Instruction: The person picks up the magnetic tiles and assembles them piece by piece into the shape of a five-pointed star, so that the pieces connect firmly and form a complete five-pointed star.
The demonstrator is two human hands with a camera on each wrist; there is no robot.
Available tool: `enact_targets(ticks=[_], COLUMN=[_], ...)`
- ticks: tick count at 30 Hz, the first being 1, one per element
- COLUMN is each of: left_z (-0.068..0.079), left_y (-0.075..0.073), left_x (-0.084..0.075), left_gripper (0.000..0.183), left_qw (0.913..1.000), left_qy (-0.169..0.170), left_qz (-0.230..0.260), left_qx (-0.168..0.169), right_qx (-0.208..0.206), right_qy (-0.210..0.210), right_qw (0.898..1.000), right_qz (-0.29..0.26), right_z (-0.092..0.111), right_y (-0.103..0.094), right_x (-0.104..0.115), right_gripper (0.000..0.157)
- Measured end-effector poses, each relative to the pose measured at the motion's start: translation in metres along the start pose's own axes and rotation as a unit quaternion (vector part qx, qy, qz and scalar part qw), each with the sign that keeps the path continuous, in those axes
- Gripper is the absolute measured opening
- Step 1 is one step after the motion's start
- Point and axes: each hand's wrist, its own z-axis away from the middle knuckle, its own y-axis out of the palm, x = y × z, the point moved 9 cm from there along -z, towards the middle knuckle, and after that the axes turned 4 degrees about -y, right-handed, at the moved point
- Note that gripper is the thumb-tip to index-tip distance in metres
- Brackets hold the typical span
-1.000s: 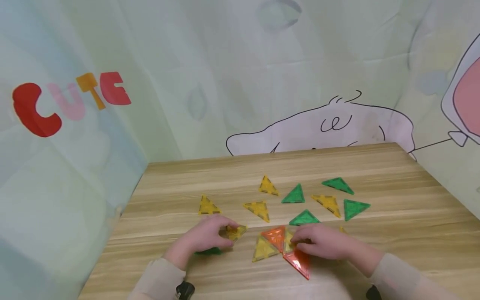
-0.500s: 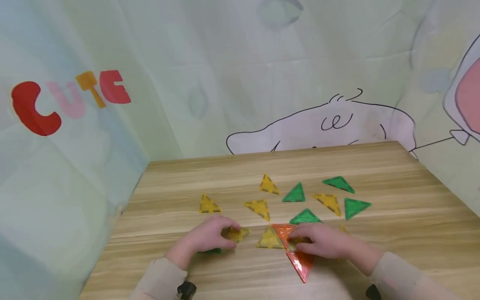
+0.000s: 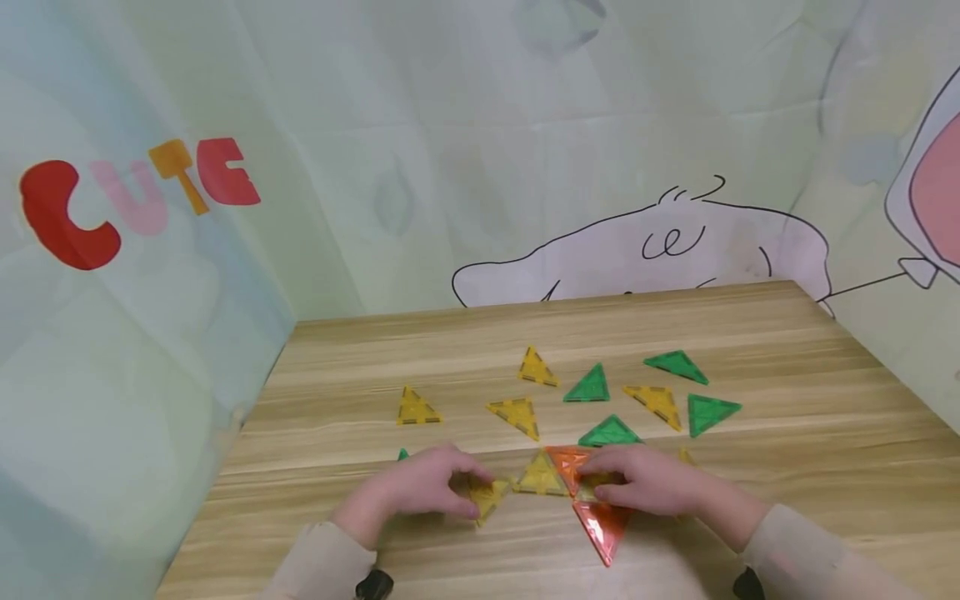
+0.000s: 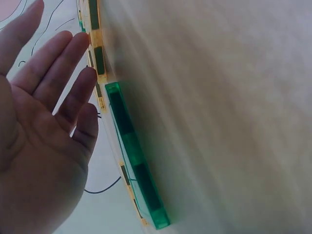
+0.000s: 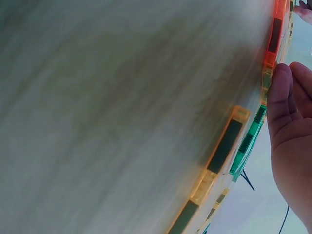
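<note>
Between thumb and fingers, my left hand pinches a yellow triangular magnetic tile lying low over the table. One corner of it comes right up to another yellow triangle tile. That one joins an orange-red triangle tile. My right hand grips a yellow tile beside it, mostly hidden under the fingers. A second orange-red tile points toward me just below. Beside my left palm, a green tile shows edge-on in the left wrist view; the head view shows only its tip.
Several loose triangles lie farther back on the wooden table, among them a yellow one at left and a green one at right. Another yellow tile is partly covered by my right wrist. A printed curtain hangs behind.
The joined yellow and orange-red tiles have turned and shifted slightly right under my right hand. My left hand has slid its yellow tile rightward and nearer to me, up to the group.
</note>
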Motion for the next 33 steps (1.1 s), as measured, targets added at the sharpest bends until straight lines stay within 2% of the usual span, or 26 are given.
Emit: enact_targets(ticks=[6,10,13,17,20,25,29,33], left_z=[0.002,0.003,0.004,0.004,0.004,0.003,0.004,0.004], left_y=[0.002,0.001,0.001,0.001,0.002,0.004,0.010,0.019], left_x=[-0.002,0.000,0.001,0.002,0.002,0.002,-0.006,-0.016], left_gripper=[0.038,0.032,0.028,0.026,0.027,0.027,0.033,0.041], left_qw=[0.9999,0.9998,0.9995,0.9993,0.9994,0.9996,0.9994,0.9982], left_qy=[-0.003,-0.016,-0.026,-0.031,-0.028,-0.025,-0.009,0.006], left_qz=[0.000,0.008,0.015,0.019,0.019,0.009,0.003,-0.001], left_qx=[0.011,0.010,0.010,0.011,0.010,0.010,0.033,0.059], right_qx=[-0.001,-0.005,0.008,0.033,0.031,0.019,0.012,0.001], right_qy=[-0.007,-0.046,-0.068,-0.029,0.005,0.020,0.038,0.037], right_qw=[1.000,0.999,0.996,0.998,0.999,1.000,0.999,0.999], right_qz=[0.005,0.026,0.050,0.048,0.028,0.000,-0.025,-0.036], right_z=[-0.001,-0.002,-0.005,-0.008,-0.009,-0.011,-0.010,-0.009], right_y=[0.001,0.001,0.005,0.009,0.008,0.006,0.006,0.006], right_x=[0.001,0.008,0.013,0.009,0.005,0.007,0.005,0.003], right_gripper=[0.035,0.033,0.035,0.038,0.037,0.038,0.037,0.036])
